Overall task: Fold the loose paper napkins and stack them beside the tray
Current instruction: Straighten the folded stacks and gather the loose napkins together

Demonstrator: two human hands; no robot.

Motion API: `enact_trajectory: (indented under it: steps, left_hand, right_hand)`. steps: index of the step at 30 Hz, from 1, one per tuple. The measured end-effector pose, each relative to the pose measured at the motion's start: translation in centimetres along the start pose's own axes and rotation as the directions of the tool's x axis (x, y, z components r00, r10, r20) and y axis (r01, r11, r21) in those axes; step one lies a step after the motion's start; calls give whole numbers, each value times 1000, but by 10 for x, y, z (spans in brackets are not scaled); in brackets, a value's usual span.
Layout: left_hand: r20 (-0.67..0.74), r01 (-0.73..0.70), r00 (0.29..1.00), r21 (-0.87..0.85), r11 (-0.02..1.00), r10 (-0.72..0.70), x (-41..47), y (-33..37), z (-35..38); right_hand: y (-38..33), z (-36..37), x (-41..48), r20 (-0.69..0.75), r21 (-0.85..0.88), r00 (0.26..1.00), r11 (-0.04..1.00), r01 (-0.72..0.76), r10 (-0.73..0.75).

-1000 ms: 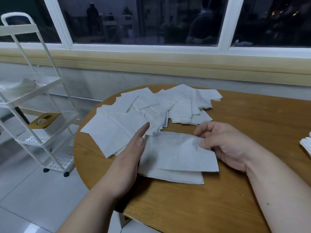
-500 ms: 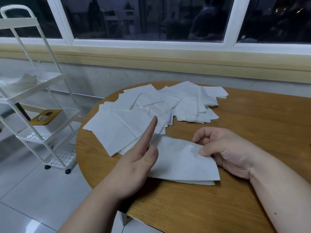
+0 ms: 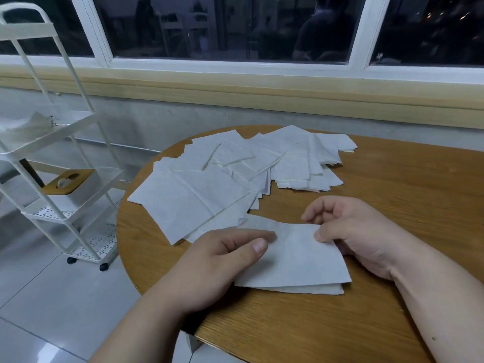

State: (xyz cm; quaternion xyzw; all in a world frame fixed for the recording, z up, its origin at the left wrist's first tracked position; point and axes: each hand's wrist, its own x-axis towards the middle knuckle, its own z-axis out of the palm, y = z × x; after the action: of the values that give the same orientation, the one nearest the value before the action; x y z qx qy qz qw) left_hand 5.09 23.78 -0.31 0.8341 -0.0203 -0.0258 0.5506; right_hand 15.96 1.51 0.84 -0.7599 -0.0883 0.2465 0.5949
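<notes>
A folded white napkin (image 3: 298, 260) lies on the round wooden table (image 3: 392, 195) near its front edge, its layered edges showing along the bottom. My left hand (image 3: 217, 260) lies on the napkin's left part, index finger stretched flat across it and thumb resting on top. My right hand (image 3: 348, 231) pinches the napkin's right edge between thumb and curled fingers. Behind them, several loose unfolded napkins (image 3: 235, 169) are spread in an overlapping heap. No tray is in view.
A white three-tier wheeled cart (image 3: 60, 158) stands on the tiled floor left of the table, with a yellow-topped tissue box (image 3: 68, 180) on its middle shelf. A wall and window sill run behind the table.
My left hand, raised with the index finger pointing up half a second ago, has come down flat onto the napkin's left part. The napkin is folded narrower than a second ago. The right hand keeps its pinch.
</notes>
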Motion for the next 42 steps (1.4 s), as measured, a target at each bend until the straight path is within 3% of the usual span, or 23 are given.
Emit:
enact_trajectory:
  steps: [3, 8, 14, 23, 29, 35, 42]
  left_hand:
    - [-61, 11, 998, -26, 1000, -13, -1, 3, 1]
    - [-108, 64, 992, 8, 998, -63, -1, 0, 3]
    - [-151, 81, 985, -26, 996, -84, 3, 4, 3]
    - [-160, 58, 985, -57, 997, -66, 8, 5, 6]
    - [-159, 66, 985, -12, 998, -67, 11, 5, 4]
    - [-152, 71, 986, 9, 997, -69, 11, 4, 3]
    - [-150, 96, 986, 114, 989, -78, 13, 5, 12]
  right_hand:
    - [0, -3, 3, -152, -68, 985, 995, 74, -84]
    - [7, -8, 10, -400, -341, 879, 932, 118, -258]
    - [-3, -6, 21, -497, -429, 825, 903, 35, -268]
    - [-31, -10, 94, -525, -549, 841, 807, -218, -130]
    - [-32, -7, 109, -588, -452, 806, 855, -254, -71]
    - [-27, -14, 89, -608, -249, 788, 966, -71, -98]
    - [-13, -25, 30, -554, -204, 831, 975, -83, -45]
